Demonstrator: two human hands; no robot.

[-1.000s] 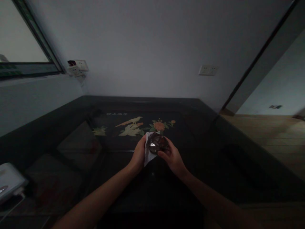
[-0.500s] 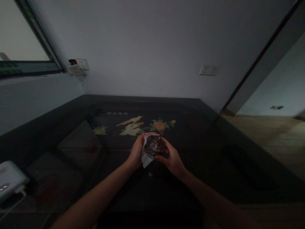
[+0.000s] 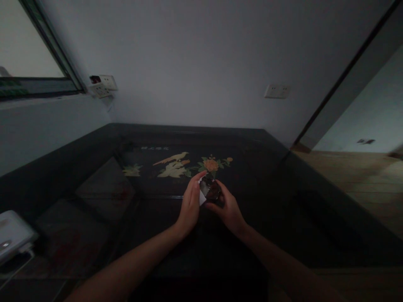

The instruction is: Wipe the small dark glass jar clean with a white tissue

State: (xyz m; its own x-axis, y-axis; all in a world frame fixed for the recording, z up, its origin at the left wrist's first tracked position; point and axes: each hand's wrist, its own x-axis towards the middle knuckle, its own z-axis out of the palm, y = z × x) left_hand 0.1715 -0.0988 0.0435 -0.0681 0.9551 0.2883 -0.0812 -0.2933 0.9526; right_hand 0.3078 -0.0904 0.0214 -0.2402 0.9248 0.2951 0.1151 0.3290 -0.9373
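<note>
Between my hands, above the dark tabletop, is a small round glass ashtray, dark and see-through, tilted on its side. My right hand grips its right edge, thumb in front and fingers behind. A white tissue lies against the ashtray's left side. My left hand presses this tissue to the glass, its palm turned inward and its fingers closed round the far side. Most of the tissue is hidden behind the left hand and the ashtray.
The tabletop carries a picture of birds and flowers. A white device with a cable sits at the left edge. A long dark object lies on the right. Behind is a wall with a socket.
My left hand has shifted right and turned more upright along the ashtray. The ashtray has tipped further, and less of the tissue shows. My right hand stays nearly in place.
</note>
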